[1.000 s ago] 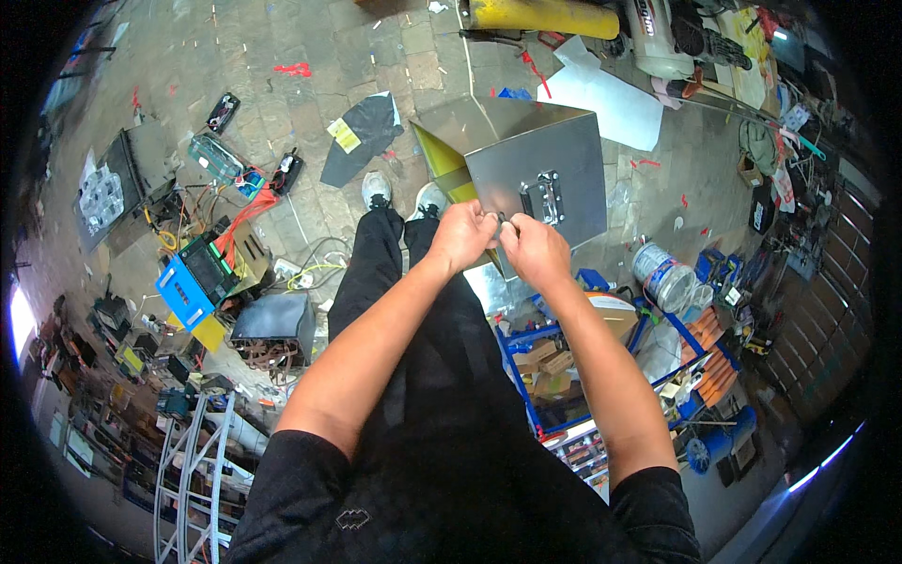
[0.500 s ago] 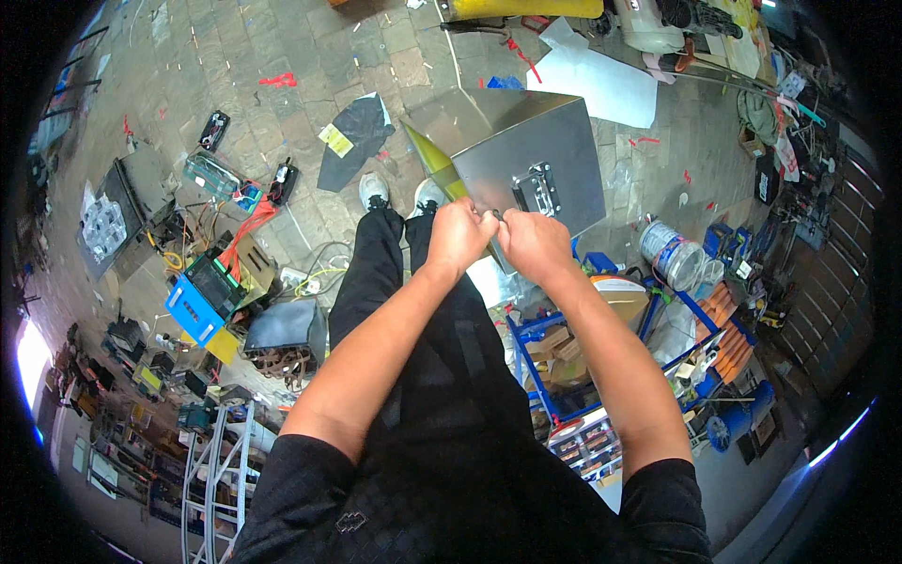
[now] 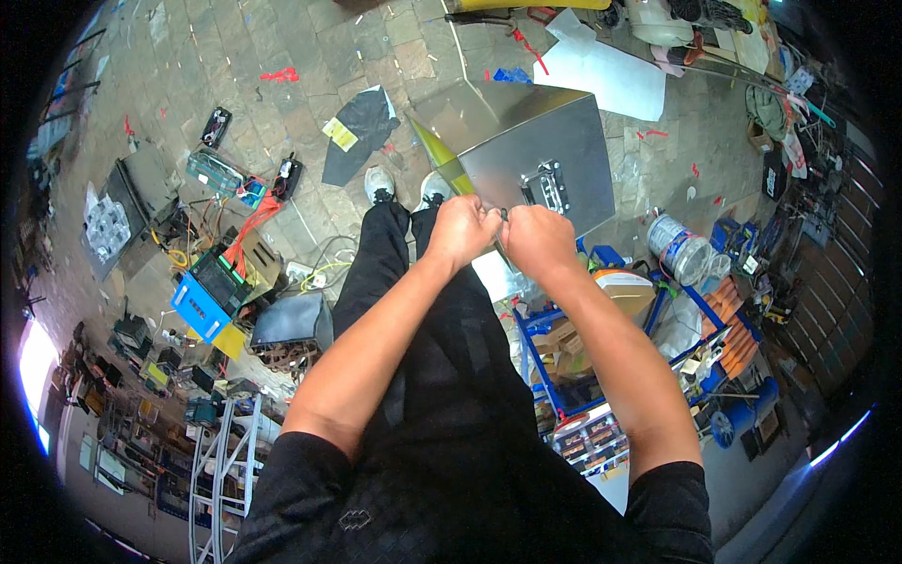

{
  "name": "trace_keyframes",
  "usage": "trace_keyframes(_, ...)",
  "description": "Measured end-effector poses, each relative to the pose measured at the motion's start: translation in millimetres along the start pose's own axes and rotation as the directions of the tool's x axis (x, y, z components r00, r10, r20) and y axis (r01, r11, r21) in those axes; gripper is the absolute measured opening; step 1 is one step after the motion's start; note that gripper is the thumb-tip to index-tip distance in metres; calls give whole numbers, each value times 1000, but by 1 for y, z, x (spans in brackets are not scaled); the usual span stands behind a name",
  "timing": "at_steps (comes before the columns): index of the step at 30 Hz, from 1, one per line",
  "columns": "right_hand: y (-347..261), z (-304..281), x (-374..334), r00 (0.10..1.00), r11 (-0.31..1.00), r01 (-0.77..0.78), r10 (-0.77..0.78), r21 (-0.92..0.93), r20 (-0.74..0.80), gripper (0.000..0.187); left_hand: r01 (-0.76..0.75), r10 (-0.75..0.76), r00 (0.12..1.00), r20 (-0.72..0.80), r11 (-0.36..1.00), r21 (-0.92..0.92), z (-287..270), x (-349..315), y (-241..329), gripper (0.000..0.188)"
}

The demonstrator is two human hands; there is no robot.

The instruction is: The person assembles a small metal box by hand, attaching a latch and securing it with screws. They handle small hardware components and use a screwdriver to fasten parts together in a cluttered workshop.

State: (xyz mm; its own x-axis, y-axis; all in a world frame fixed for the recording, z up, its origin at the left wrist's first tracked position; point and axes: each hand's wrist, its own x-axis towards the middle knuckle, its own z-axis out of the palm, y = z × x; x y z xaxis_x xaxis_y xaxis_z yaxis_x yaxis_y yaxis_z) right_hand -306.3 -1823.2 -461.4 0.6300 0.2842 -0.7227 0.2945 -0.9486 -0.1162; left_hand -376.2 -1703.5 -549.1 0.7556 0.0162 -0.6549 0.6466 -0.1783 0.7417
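Note:
A shiny sheet-metal box [image 3: 573, 141] stands just past my hands, with a metal handle fitting [image 3: 545, 186] on the side facing up toward me. A yellow-green reflecting panel [image 3: 442, 162] forms its left side. My left hand [image 3: 462, 233] and my right hand [image 3: 538, 242] are both closed, knuckles almost meeting, at the box's near corner. Between them shows a small dark piece. Fingers cover most of it, so its kind cannot be made out. Whether the hands also grip the box edge is hidden.
Left lie a blue-fronted electrical unit [image 3: 202, 308] with loose wires, a clear-cased device [image 3: 214, 172] and a dark sheet [image 3: 362, 136]. Right stand a blue-framed cart [image 3: 554, 376] and a white bucket [image 3: 678, 246]. A ladder [image 3: 225, 479] is at lower left; white sheeting [image 3: 601, 75] lies beyond the box.
The whole view has shifted slightly, with box and floor items a little to the right. Both hands stay closed together at the same corner of the box.

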Motion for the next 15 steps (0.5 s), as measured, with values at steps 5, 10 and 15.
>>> trace_keyframes(5,0,2,1,996,998,24,-19,-54,82,22,91,-89,996,22,991,-97,-2,4,7,30)
trace_keyframes(10,-4,-2,-6,1000,1000,14,-15,23,26,18,69,-69,998,-9,997,27,-3,5,13,27)
trace_keyframes(15,1,3,-12,999,997,50,-50,51,1,17,4,1,1000,-27,986,166,-7,0,24,27)
